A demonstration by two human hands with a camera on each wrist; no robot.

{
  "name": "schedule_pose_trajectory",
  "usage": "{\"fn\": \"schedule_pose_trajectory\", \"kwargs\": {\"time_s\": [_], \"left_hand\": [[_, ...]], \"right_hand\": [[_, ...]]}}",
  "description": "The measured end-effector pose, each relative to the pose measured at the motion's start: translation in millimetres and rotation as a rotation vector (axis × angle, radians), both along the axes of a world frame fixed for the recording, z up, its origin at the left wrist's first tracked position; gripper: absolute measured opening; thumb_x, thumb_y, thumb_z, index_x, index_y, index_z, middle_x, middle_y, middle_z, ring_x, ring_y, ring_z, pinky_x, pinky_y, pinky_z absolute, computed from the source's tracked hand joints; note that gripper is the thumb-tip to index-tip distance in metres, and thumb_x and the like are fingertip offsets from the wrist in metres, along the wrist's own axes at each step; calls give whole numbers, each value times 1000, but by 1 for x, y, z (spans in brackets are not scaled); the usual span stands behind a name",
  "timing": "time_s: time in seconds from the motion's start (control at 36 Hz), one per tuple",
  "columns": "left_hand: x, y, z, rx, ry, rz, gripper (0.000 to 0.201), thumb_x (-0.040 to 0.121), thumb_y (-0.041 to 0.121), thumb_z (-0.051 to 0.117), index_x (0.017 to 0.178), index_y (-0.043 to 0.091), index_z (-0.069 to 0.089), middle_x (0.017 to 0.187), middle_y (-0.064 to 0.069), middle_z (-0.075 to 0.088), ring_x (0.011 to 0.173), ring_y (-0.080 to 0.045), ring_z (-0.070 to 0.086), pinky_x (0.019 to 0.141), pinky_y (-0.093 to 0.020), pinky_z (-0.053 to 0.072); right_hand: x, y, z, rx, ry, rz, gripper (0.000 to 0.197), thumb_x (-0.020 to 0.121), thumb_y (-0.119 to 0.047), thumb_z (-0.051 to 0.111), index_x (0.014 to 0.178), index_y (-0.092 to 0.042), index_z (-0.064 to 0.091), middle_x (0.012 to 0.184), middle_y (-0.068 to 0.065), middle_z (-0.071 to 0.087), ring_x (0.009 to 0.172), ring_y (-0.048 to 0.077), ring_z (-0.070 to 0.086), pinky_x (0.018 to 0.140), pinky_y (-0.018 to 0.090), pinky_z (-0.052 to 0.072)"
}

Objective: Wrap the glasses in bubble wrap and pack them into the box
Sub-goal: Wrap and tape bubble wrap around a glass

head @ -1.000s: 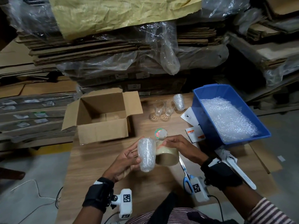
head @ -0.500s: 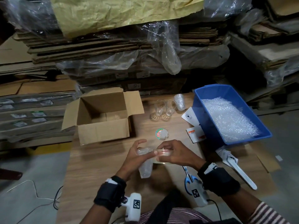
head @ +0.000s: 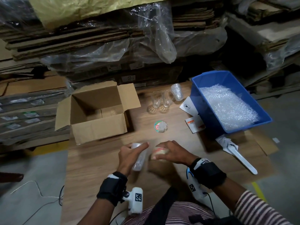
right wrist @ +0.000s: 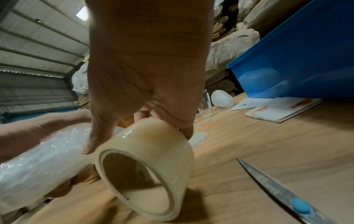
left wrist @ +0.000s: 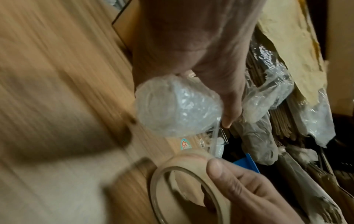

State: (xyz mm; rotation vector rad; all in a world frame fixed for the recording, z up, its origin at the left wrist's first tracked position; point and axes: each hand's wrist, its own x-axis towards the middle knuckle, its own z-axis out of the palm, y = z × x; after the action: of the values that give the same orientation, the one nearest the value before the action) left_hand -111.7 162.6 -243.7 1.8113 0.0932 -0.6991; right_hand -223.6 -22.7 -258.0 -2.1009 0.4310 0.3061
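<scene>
Setting: A person stood at a wooden surface (head: pixel 170 130) in a store room, with stacks of flat cardboard behind it.
Left hand: The left hand (head: pixel 129 154) held a wrapped glass (head: pixel 139 157) low over the near part of the surface, its grip curled round the bubble wrap.
Right hand: The right hand (head: pixel 172 151) held a tape roll (right wrist: pixel 147 165) just beside the wrapped glass, its grip closed round the rim.
Tape link: In the left wrist view a thin clear strip seemed to run from roll to bundle; whether it was stuck down could not be told.
Box: The open cardboard box (head: pixel 97 114) sat to the left and looked to hold nothing yet.
Other glasses: Two bare glasses (head: pixel 162 99) stood upright behind, with another wrapped bundle (head: pixel 177 92) lying beside them.
Supplies: A blue bin (head: pixel 211 114) of bubble wrap (head: pixel 227 104) sat to the right; scissors (right wrist: pixel 277 192) lay near the right wrist.
Risk: The wrap could spring open if the tape failed to catch, and the smooth bundle could slip from the one-handed hold.
Risk: Pulled tape could fold onto itself.
</scene>
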Motion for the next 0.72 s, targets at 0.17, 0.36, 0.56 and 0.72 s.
{"fn": "schedule_pose_trajectory", "kwargs": {"time_s": [0.17, 0.36, 0.56, 0.72], "left_hand": [[4, 0, -3, 38, 23, -31, 37, 63, 45, 96, 71, 14, 78, 71, 1, 76, 67, -14, 69, 62, -28, 54], [0, -5, 12, 12, -64, -90, 28, 67, 35, 96, 80, 15, 80, 77, -1, 78, 70, -13, 72, 65, -29, 57], [-3, -12, 17, 62, -120, -102, 37, 65, 46, 94, 80, 16, 80, 75, 1, 78, 72, -15, 75, 67, -29, 59], [-1, -11, 17, 42, -134, -83, 39, 66, 48, 93, 79, 13, 79, 76, -1, 78, 69, -11, 70, 67, -27, 55]], "right_hand": [[4, -2, -12, 23, 30, -4, 65, 70, -57, 87, 127, -34, 63, 103, -17, 66, 108, 9, 59, 99, 29, 48], [1, 3, -24, -75, -128, 47, 83, 76, -38, 83, 149, -37, 44, 132, -3, 49, 118, 7, 51, 105, 17, 35], [12, 19, -22, -22, -393, -92, 46, 72, -35, 90, 107, -12, 71, 107, 0, 64, 100, 12, 62, 94, 26, 50], [9, 24, -20, -23, -492, -112, 47, 74, -34, 90, 114, -18, 72, 108, -7, 68, 99, 6, 63, 95, 22, 50]]}}
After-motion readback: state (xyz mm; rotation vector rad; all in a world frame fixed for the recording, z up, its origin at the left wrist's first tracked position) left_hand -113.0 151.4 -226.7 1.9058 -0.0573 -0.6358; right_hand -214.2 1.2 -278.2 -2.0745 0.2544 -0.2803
